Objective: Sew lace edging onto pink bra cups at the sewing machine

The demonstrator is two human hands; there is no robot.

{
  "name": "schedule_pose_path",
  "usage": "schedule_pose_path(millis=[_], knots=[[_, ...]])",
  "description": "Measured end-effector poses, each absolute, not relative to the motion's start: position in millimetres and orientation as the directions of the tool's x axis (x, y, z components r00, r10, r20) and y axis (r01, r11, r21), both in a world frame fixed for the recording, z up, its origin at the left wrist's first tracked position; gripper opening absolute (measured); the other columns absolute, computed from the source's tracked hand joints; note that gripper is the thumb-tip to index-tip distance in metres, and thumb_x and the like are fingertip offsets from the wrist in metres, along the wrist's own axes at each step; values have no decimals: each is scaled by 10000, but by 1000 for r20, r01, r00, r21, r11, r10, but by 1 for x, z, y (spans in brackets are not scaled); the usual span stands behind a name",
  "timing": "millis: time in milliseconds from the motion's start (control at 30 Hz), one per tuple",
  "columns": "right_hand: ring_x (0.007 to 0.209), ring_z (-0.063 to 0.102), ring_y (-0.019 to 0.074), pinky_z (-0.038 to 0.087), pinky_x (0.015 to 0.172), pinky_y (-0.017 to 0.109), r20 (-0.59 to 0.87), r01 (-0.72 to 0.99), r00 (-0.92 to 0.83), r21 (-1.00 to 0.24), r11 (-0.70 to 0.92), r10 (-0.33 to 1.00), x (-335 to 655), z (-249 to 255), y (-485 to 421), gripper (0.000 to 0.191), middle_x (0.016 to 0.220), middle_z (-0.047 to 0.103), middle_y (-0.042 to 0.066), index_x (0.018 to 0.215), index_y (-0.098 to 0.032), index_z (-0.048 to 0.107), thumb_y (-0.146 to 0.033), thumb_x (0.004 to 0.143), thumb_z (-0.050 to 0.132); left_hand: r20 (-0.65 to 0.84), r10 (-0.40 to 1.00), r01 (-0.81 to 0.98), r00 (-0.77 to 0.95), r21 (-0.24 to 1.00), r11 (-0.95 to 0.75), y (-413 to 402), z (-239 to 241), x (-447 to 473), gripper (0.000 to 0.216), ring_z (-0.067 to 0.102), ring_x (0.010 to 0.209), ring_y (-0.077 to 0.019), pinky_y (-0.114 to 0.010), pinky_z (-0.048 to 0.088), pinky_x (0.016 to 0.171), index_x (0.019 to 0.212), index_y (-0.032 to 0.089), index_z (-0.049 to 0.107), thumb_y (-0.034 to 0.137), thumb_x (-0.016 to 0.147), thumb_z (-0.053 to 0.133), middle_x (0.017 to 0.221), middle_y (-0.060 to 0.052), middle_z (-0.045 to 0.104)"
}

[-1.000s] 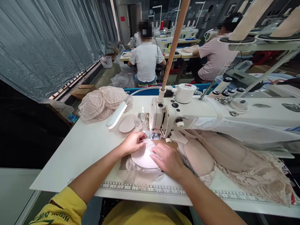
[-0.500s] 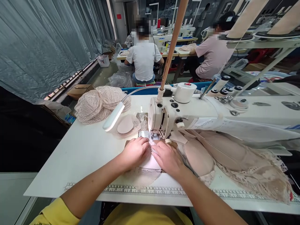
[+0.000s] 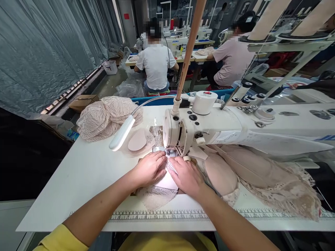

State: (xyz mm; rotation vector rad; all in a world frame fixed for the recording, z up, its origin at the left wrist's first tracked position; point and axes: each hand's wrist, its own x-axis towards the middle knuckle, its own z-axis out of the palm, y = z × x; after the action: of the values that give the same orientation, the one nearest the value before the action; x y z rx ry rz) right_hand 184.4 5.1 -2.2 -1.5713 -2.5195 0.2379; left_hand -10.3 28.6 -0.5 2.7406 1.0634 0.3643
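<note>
At the needle end of a white sewing machine (image 3: 171,130), a pale lace piece (image 3: 158,198) lies on the table with a smooth pale panel (image 3: 166,183) on it. My left hand (image 3: 150,169) rests flat on its left side, fingers stretched forward and slightly bent. On the right side my right hand (image 3: 187,174) presses down with fingers spread, its thumb on the panel. A strip of lace shows between the two hands and runs toward the presser foot. The needle point is too small to make out. Both palms hide parts of the fabric.
A bundle of lace pieces (image 3: 104,116) sits at the back left. Nearer are a lamp (image 3: 122,133) and a cup-shaped pale piece (image 3: 137,140). Beige lace-edged cups (image 3: 222,170) lie right of my hands. A printed ruler (image 3: 154,217) runs along the front edge. Two people sit at machines beyond.
The whole view has shifted a little, with the scene sliding left. Both hands stay flat on the lace beside the needle; their position on it has barely altered.
</note>
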Motion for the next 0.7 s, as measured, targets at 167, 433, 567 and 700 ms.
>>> schedule_pose_path(millis=[167, 433, 567, 700], knots=[[1008, 584, 263, 462, 825, 357, 96, 882, -418, -196, 429, 904, 183, -9, 7, 363, 1135, 633, 122, 1239, -163, 585, -303, 916, 491, 136, 645, 605, 752, 246, -757, 40, 0, -14, 456, 479, 1270, -292, -435, 424, 1055, 1277, 87, 518, 367, 920, 477, 1323, -184, 547], [968, 616, 251, 480, 804, 350, 70, 886, -391, -242, 396, 918, 184, -4, 9, 349, 1147, 651, 105, 1226, -181, 605, -262, 900, 512, 95, 589, 577, 802, 127, -807, 49, 8, -20, 411, 508, 1220, -302, -505, 361, 1064, 1256, 94, 548, 241, 874, 512, 1330, -167, 548], [946, 641, 238, 484, 792, 334, 87, 899, -343, -259, 354, 935, 187, -4, 9, 345, 1107, 676, 99, 1184, -200, 633, -152, 905, 437, 174, 551, 547, 816, 77, -834, 39, 16, -15, 280, 522, 1152, -295, -493, 385, 998, 1101, 95, 616, 134, 856, 487, 1224, -182, 589], [886, 655, 236, 487, 754, 325, 113, 895, -329, -279, 348, 937, 191, -7, 9, 366, 1054, 700, 90, 1150, -193, 656, -112, 881, 421, 199, 567, 544, 800, 161, -824, 29, 12, -10, 267, 547, 984, -273, -472, 422, 914, 1072, 118, 607, 265, 866, 524, 1040, -150, 614]])
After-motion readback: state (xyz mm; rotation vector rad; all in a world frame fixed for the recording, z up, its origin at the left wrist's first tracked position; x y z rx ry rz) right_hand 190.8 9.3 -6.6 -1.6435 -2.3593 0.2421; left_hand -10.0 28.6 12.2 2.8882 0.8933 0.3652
